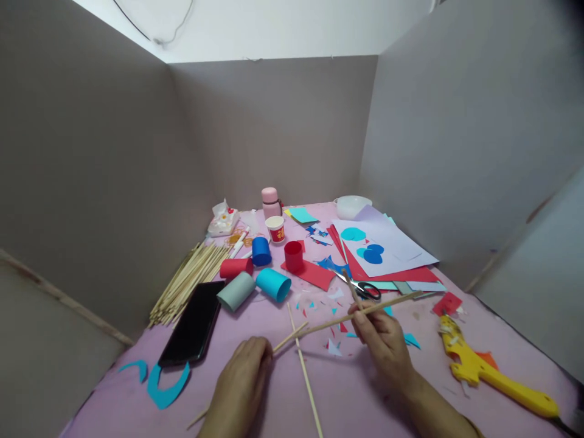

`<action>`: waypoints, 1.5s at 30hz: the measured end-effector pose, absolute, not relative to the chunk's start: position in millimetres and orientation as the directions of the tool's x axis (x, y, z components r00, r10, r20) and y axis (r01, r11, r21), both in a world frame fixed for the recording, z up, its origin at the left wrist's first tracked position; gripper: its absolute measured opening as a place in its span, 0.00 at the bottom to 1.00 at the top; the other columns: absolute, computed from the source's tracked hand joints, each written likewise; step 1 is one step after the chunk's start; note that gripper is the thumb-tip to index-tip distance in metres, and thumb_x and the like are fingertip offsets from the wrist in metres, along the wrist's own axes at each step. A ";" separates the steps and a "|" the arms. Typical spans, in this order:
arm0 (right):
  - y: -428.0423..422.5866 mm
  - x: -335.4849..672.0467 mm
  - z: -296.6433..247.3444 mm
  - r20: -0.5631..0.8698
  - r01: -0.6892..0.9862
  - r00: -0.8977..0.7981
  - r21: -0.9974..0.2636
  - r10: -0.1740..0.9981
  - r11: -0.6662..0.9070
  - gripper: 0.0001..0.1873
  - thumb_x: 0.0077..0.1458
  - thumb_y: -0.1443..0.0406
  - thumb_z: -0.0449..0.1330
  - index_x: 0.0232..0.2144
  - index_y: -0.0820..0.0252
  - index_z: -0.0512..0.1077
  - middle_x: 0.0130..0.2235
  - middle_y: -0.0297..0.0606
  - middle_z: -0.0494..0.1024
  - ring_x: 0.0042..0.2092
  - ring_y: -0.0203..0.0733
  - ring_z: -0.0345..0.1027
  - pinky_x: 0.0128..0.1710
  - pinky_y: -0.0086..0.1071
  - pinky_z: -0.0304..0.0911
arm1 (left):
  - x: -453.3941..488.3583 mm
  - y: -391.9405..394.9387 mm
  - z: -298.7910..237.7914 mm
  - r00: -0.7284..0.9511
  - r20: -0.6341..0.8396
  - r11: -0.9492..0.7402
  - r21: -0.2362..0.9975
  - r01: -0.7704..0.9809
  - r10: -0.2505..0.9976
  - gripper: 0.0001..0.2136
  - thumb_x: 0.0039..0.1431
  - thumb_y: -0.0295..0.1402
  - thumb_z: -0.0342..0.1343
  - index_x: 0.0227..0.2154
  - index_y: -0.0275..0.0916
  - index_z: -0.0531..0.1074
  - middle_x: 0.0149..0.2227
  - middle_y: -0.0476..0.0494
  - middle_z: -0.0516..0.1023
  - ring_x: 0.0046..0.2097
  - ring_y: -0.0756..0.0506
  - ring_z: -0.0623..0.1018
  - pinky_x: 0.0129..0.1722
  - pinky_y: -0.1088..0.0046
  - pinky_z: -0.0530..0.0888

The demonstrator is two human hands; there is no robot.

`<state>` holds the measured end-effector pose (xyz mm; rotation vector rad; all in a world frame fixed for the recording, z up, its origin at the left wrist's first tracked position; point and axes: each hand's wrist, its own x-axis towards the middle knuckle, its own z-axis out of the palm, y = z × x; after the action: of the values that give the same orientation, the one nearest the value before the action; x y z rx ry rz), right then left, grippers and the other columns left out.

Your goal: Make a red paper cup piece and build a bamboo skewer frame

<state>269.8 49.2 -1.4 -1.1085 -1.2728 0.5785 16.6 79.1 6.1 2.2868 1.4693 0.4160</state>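
My left hand (244, 374) rests on the pink table (365, 389) with its fingers curled round the near end of a thin wooden stick (292, 336). In my right hand (381, 337) the fingers pinch a long stick (387, 305) that slants up to the right, and a shorter stick (351, 286) pokes up from the same grip. Another stick (303, 365) lies on the table between the two hands, crossing the long one.
A bundle of sticks (187, 280) and a black phone (194, 325) lie at left. Paper tubes (255, 280), scissors (365, 289), coloured paper sheets (383, 249), cups and a pink bottle (271, 201) fill the back. A yellow glue gun (483, 368) lies at right. Grey partition walls surround the table.
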 end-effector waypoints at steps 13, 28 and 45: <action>46.6 279.2 -14.5 0.294 0.010 0.447 -0.946 0.844 0.325 0.13 0.57 0.54 0.57 0.34 0.57 0.71 0.20 0.27 0.63 0.23 0.34 0.56 0.22 0.26 0.55 | 91.7 76.1 14.9 0.282 -0.149 -0.248 0.211 0.945 0.948 0.08 0.60 0.27 0.48 0.40 0.33 0.69 0.36 0.37 0.79 0.38 0.38 0.80 0.36 0.63 0.74; 45.4 279.1 9.9 0.039 -0.237 0.634 -0.941 0.773 0.241 0.25 0.41 0.44 0.65 0.27 0.59 0.69 0.17 0.28 0.66 0.21 0.32 0.56 0.17 0.23 0.55 | 126.4 131.7 2.5 0.436 0.114 -0.430 -0.073 0.900 0.893 0.10 0.62 0.30 0.54 0.45 0.36 0.69 0.43 0.44 0.74 0.44 0.44 0.76 0.42 0.61 0.75; 54.4 275.7 -10.0 0.202 -0.165 0.550 -0.925 0.811 0.342 0.14 0.56 0.54 0.58 0.32 0.58 0.70 0.19 0.26 0.61 0.22 0.32 0.52 0.19 0.24 0.51 | 78.8 118.2 -3.3 0.416 0.210 -0.455 0.196 0.868 0.884 0.24 0.54 0.13 0.39 0.51 0.31 0.68 0.47 0.33 0.74 0.47 0.38 0.73 0.44 0.60 0.72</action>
<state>275.7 54.4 -10.0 -1.0307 -0.7517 0.7179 78.8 118.2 -3.3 2.5959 1.6081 0.4401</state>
